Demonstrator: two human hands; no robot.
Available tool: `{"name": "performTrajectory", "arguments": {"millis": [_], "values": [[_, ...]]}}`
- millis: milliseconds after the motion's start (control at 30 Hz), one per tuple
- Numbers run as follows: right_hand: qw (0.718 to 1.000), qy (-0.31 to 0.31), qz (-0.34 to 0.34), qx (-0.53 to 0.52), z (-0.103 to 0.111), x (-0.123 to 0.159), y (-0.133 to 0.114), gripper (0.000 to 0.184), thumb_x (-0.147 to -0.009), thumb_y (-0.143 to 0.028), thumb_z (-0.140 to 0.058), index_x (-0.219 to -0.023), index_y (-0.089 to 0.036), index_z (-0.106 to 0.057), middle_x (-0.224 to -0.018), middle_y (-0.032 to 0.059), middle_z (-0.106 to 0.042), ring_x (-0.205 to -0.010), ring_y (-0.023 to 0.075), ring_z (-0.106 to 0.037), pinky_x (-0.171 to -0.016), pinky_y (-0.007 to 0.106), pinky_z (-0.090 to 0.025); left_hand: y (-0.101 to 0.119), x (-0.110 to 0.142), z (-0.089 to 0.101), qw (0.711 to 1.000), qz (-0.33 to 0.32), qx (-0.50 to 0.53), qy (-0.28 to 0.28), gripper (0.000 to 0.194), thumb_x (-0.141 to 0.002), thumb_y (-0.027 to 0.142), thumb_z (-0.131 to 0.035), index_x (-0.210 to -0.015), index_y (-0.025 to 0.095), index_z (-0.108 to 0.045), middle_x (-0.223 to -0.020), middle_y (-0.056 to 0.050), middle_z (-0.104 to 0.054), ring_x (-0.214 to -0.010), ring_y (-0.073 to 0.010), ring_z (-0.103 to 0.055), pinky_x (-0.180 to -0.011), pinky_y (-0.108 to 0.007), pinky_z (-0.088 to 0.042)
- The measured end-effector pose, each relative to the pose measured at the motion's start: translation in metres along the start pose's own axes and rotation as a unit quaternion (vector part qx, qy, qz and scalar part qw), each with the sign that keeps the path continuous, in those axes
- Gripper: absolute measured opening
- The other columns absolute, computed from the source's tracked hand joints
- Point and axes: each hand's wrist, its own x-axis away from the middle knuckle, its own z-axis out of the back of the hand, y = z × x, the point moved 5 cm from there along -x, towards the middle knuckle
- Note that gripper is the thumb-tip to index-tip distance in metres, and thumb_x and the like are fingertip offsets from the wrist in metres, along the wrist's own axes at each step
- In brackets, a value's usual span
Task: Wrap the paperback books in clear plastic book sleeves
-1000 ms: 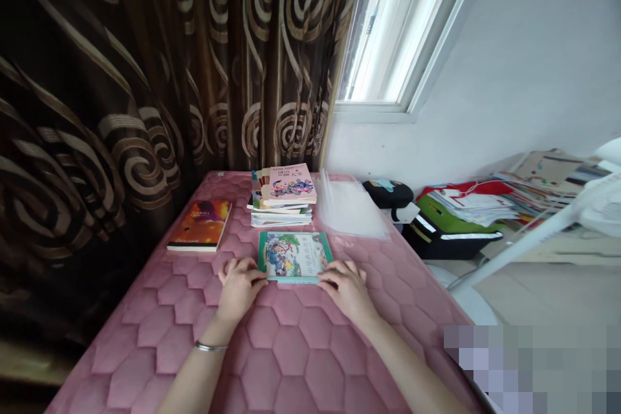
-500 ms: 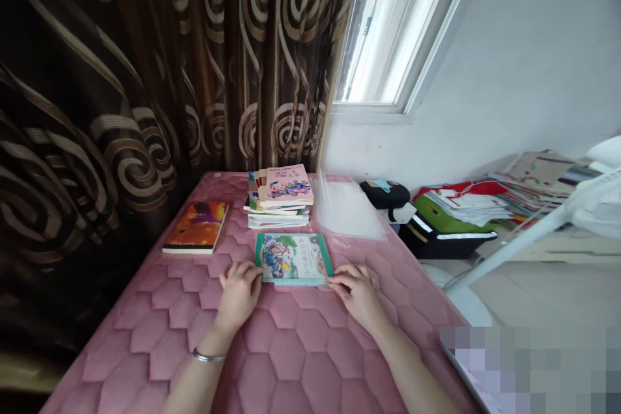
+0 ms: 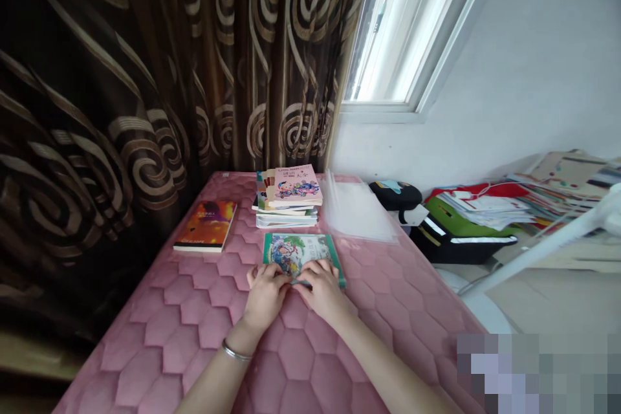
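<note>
A green-bordered picture book (image 3: 315,247) lies flat on the pink quilted mattress (image 3: 194,317), its cover partly hidden by my hands. At the middle of its near edge, my left hand (image 3: 266,291) is closed, thumb and fingers pressed on that edge. Close beside it, my right hand (image 3: 320,284) pinches the same edge from the right, with its fingers over the cover. The two thumbs nearly meet. A thin glossy strip shows along the edge; whether it is a clear plastic cover I cannot tell.
Behind the book stands a stack of books (image 3: 287,213) topped by a pink one. An orange book (image 3: 206,226) lies to the left, and clear plastic sheets (image 3: 361,210) lie at the right. A white fan stand (image 3: 528,252) and a dark box (image 3: 460,249) are beyond the mattress edge.
My hands have come together from the book's two near corners to the middle of its near edge. The view has shifted slightly; the other books stay in place.
</note>
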Motion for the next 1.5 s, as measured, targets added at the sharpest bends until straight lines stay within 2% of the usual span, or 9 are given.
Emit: {"name": "performTrajectory", "arguments": {"millis": [300, 433, 667, 800, 933, 1100, 1233, 1367, 1500], "values": [[0.995, 0.010, -0.095, -0.009, 0.024, 0.028, 0.074, 0.009, -0.083, -0.034, -0.066, -0.080, -0.031, -0.074, -0.103, 0.0009, -0.068, -0.101, 0.0243, -0.052, -0.082, 0.038, -0.033, -0.058, 0.004, 0.023, 0.998, 0.065, -0.003, -0.017, 0.014, -0.083, 0.024, -0.064, -0.087, 0.032, -0.074, -0.097, 0.001, -0.068, -0.098, -0.0201, -0.058, -0.100, -0.047, -0.024], [0.995, 0.025, -0.090, -0.029, 0.028, 0.037, 0.096, 0.013, -0.084, -0.030, -0.062, -0.085, -0.032, -0.075, -0.103, 0.0018, -0.067, -0.098, 0.0224, -0.054, -0.085, 0.037, -0.035, -0.064, 0.002, 0.025, 0.998, 0.049, 0.003, -0.042, 0.015, -0.083, 0.023, -0.062, -0.086, 0.032, -0.074, -0.095, 0.001, -0.070, -0.098, -0.0198, -0.057, -0.097, -0.046, -0.024], [0.993, -0.008, -0.086, -0.075, 0.023, 0.038, 0.102, 0.021, -0.083, -0.020, -0.056, -0.087, -0.030, -0.074, -0.108, 0.0036, -0.065, -0.103, 0.0230, -0.055, -0.089, 0.039, -0.039, -0.062, 0.002, 0.025, 0.998, 0.055, 0.011, -0.043, 0.015, -0.082, 0.023, -0.061, -0.085, 0.031, -0.074, -0.095, 0.000, -0.071, -0.100, -0.0215, -0.055, -0.096, -0.047, -0.025], [0.990, -0.075, -0.059, -0.102, 0.028, 0.026, 0.099, 0.038, -0.076, -0.007, -0.050, -0.095, -0.031, -0.073, -0.122, 0.0024, -0.060, -0.113, 0.0223, -0.053, -0.091, 0.039, -0.042, -0.056, 0.004, 0.026, 0.998, 0.058, 0.012, -0.032, 0.011, -0.081, 0.025, -0.060, -0.086, 0.027, -0.070, -0.098, -0.001, -0.069, -0.101, -0.0224, -0.056, -0.097, -0.047, -0.026], [0.989, -0.119, -0.010, -0.088, 0.028, -0.015, 0.078, 0.036, -0.079, -0.010, -0.050, -0.104, -0.027, -0.069, -0.123, 0.0045, -0.061, -0.113, 0.0204, -0.055, -0.098, 0.039, -0.039, -0.046, 0.004, 0.025, 0.998, 0.054, -0.004, -0.016, 0.017, -0.076, 0.029, -0.067, -0.092, 0.025, -0.066, -0.103, -0.002, -0.067, -0.104, -0.0245, -0.056, -0.096, -0.046, -0.029], [0.987, -0.150, -0.050, 0.016, 0.002, -0.074, 0.066, 0.041, -0.093, -0.031, -0.048, -0.133, -0.023, -0.052, -0.139, 0.0091, -0.051, -0.128, 0.0234, -0.046, -0.104, 0.041, -0.035, -0.045, 0.005, 0.021, 0.997, 0.072, -0.015, -0.008, 0.018, -0.078, 0.029, -0.068, -0.095, 0.025, -0.065, -0.106, -0.003, -0.068, -0.106, -0.0253, -0.056, -0.098, -0.048, -0.028], [0.982, -0.168, -0.076, 0.052, -0.012, -0.096, 0.069, 0.040, -0.094, -0.036, -0.048, -0.130, -0.020, -0.055, -0.140, 0.0129, -0.051, -0.130, 0.0253, -0.044, -0.104, 0.039, -0.034, -0.045, 0.006, 0.020, 0.997, 0.075, -0.014, -0.009, 0.015, -0.080, 0.027, -0.067, -0.095, 0.026, -0.065, -0.107, -0.003, -0.068, -0.107, -0.0256, -0.056, -0.100, -0.050, -0.027], [0.970, -0.187, -0.125, 0.090, -0.006, -0.092, 0.076, 0.033, -0.092, -0.038, -0.052, -0.114, -0.018, -0.064, -0.125, 0.0156, -0.062, -0.118, 0.0272, -0.056, -0.096, 0.037, -0.040, -0.048, 0.005, 0.021, 0.995, 0.095, -0.027, 0.011, 0.017, -0.083, 0.023, -0.062, -0.100, 0.025, -0.065, -0.109, -0.005, -0.068, -0.107, -0.0250, -0.057, -0.101, -0.051, -0.028], [0.953, -0.198, -0.196, 0.117, 0.008, -0.058, 0.080, 0.041, -0.091, -0.043, -0.052, -0.111, -0.010, -0.065, -0.112, 0.0222, -0.067, -0.108, 0.0310, -0.062, -0.087, 0.036, -0.044, -0.056, 0.004, 0.022, 0.984, 0.170, -0.049, 0.034, 0.029, -0.086, 0.018, -0.055, -0.115, 0.020, -0.060, -0.116, -0.011, -0.065, -0.108, -0.0265, -0.059, -0.096, -0.049, -0.035]]}}
